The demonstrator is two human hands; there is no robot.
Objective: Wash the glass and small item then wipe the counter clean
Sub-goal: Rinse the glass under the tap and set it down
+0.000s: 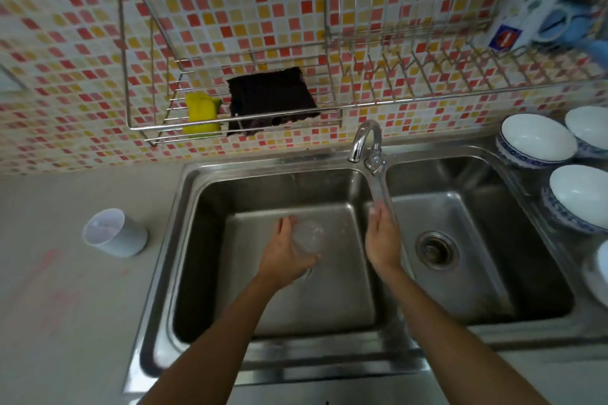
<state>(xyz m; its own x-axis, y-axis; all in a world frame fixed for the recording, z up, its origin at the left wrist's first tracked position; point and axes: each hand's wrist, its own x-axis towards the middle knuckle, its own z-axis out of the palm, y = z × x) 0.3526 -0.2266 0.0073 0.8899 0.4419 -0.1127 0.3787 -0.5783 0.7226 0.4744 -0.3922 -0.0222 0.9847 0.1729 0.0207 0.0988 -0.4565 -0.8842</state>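
Left hand [289, 253]: grasps glass [309, 237].
Right hand [383, 240]: at tap [378, 187], grip unclear.
Cup [115, 233]: on counter [65, 306], left of both.

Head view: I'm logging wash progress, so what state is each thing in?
glass, gripped by left hand over left basin
right hand, straight fingers against tap
tap, flow unclear
white cup, standing on counter
counter, reddish smears
yellow sponge, in wall rack
bowls, upright, empty

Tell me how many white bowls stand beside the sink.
4 white bowls, all right of the sink: two at the back, one nearer, one cut by the frame edge. More may lie outside the view.
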